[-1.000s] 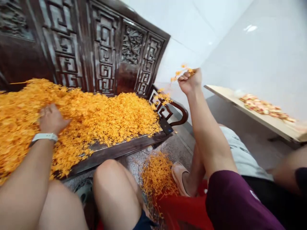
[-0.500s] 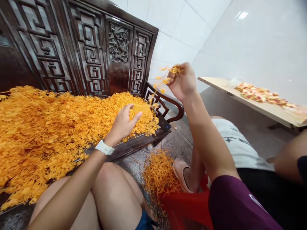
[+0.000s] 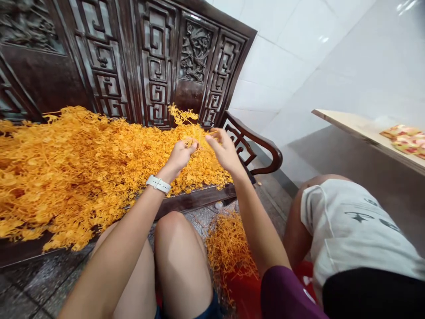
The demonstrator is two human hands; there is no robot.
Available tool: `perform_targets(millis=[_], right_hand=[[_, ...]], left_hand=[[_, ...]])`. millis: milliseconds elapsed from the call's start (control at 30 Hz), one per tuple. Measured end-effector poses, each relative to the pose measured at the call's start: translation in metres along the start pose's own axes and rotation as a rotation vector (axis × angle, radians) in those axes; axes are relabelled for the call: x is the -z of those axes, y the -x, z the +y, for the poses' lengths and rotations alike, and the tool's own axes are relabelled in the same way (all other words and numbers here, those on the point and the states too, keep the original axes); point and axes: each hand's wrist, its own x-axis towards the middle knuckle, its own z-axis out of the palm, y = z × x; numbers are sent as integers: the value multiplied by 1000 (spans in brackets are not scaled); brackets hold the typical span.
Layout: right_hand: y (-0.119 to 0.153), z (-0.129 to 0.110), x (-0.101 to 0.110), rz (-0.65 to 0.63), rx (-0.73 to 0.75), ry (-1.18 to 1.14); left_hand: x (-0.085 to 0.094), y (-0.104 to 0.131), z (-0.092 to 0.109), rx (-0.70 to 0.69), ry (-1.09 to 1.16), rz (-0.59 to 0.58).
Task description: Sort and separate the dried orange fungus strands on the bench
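Note:
Orange plastic-looking pieces (image 3: pixel 89 164) lie in a long heap on the seat of a carved dark wooden bench (image 3: pixel 195 95). Over the heap's right part, my left hand (image 3: pixel 182 154) pinches an orange piece (image 3: pixel 182 115) whose branching end rises above the fingers. My right hand (image 3: pixel 223 148) is close beside it on the right, fingers curled and blurred near thin orange strands; whether it grips them is hidden. A second pile of thin orange strands (image 3: pixel 229 243) stands below, between my knees and the neighbouring person.
The bench's curved armrest (image 3: pixel 272 155) is beyond my right hand. A person in light shorts (image 3: pixel 352 226) sits close on the right. Farther right, a wooden board (image 3: pixel 361 128) bears colourful packets (image 3: pixel 408 139). Something red (image 3: pixel 244 288) is under the strand pile.
My right hand has come down and left from its raised place, to beside my left hand. My left hand, open before, now pinches an orange piece. The view has shifted left.

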Motion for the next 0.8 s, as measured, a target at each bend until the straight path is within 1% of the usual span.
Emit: perform_targets(millis=[67, 133, 167, 300, 367, 433, 467, 500, 567, 633, 667, 700, 767, 800], right_hand=[[12, 14, -15, -81, -43, 27], [19, 23, -32, -89, -68, -14], [20, 25, -41, -63, -83, -60], [22, 32, -77, 132, -181, -265], [23, 37, -94, 181, -208, -272], [25, 42, -111, 190, -210, -229], [27, 44, -119, 192, -203, -205], [29, 46, -126, 205, -190, -171], [35, 50, -138, 267, -162, -36], [40, 53, -146, 322, -131, 151], [42, 54, -148, 330, -129, 224], [45, 55, -150, 325, -140, 264], [50, 56, -149, 296, -184, 254], [52, 57, -149, 285, -206, 231]], left_hand=[[7, -1, 4, 2, 2, 15], [15, -4, 6, 14, -26, 60], [20, -5, 7, 22, -41, 83], [42, -15, 9, 32, -97, 165], [54, -19, 8, 31, -155, 216], [65, -22, 5, 19, -249, 242], [69, -23, 3, 12, -294, 233], [74, -24, 2, 5, -327, 196], [81, -24, -2, -7, -381, 76], [86, -23, -4, -10, -490, -16], [87, -23, -4, -14, -588, -30], [89, -23, -5, -24, -708, -18], [91, -23, -5, -51, -917, 38], [93, -23, -5, -61, -979, 70]])
